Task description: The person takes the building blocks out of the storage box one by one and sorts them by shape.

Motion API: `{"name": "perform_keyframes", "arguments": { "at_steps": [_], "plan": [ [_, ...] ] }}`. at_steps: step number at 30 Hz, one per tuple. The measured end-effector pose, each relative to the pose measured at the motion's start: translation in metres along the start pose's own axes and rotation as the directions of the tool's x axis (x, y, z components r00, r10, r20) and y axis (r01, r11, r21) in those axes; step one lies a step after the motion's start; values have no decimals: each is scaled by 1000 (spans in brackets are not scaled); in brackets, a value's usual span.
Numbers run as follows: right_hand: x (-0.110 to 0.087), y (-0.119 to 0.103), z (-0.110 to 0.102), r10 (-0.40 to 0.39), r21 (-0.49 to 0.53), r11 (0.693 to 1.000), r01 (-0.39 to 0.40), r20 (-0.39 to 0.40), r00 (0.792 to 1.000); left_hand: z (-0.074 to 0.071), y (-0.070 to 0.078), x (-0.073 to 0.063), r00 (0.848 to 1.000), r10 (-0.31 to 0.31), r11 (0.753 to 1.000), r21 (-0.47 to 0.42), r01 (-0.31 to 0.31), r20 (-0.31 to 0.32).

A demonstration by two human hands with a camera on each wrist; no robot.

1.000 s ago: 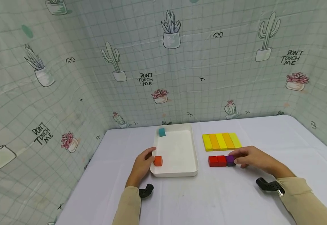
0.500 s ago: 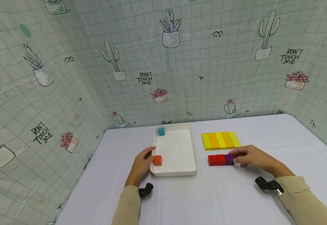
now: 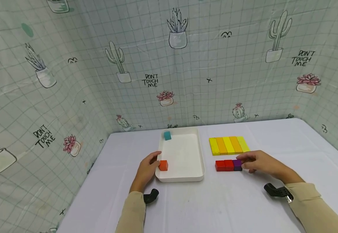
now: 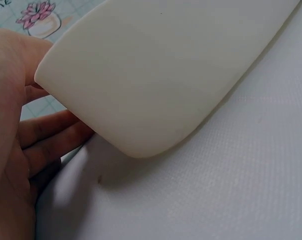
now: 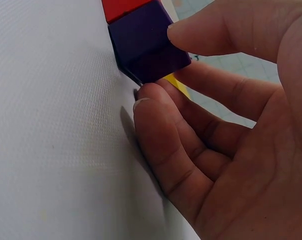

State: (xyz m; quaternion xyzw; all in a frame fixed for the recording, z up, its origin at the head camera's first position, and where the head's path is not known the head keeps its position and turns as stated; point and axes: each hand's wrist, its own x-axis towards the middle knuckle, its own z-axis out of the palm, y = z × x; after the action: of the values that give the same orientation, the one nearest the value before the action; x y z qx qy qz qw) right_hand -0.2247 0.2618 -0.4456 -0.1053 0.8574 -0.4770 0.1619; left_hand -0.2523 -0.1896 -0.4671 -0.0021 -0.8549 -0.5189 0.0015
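Observation:
At the left side of the white tray [image 3: 183, 158], my left hand [image 3: 144, 170] grips the wall, with the thumb by an orange cube [image 3: 163, 165] standing inside. The left wrist view shows the tray's outer wall [image 4: 146, 80] and fingers behind its edge. My right hand [image 3: 263, 165] pinches a purple cube [image 3: 237, 164] at the right end of a short row. Thumb and index finger lie on its sides in the right wrist view, the other fingers curled below. Two red cubes [image 3: 224, 165] adjoin it on the left.
A teal cube [image 3: 167, 135] sits in the tray's far left corner. Behind the red cubes lies a flat panel of yellow and orange strips [image 3: 229, 145]. A white cloth covers the table [image 3: 192, 207], and a cactus-print curtain [image 3: 186, 71] rises along its back and left.
The purple cube, slightly tilted a second ago, now sits straight in line with the red cubes, still in my right hand. My left hand and the tray keep their places.

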Motion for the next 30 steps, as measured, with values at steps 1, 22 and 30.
{"name": "perform_keyframes", "arguments": {
  "at_steps": [1,22,30],
  "plan": [
    [1,0,0,-6,-2,1000,6,0,1000,-1,0,1,1000,4,1000,4,-4,0],
    [33,-38,-13,-33,49,998,35,-52,998,2,-2,0,999,-32,999,-7,32,3],
    [64,-71,20,-100,113,989,98,12,995,2,-2,-2,1000,-10,1000,-15,10,-1]
  ]
}}
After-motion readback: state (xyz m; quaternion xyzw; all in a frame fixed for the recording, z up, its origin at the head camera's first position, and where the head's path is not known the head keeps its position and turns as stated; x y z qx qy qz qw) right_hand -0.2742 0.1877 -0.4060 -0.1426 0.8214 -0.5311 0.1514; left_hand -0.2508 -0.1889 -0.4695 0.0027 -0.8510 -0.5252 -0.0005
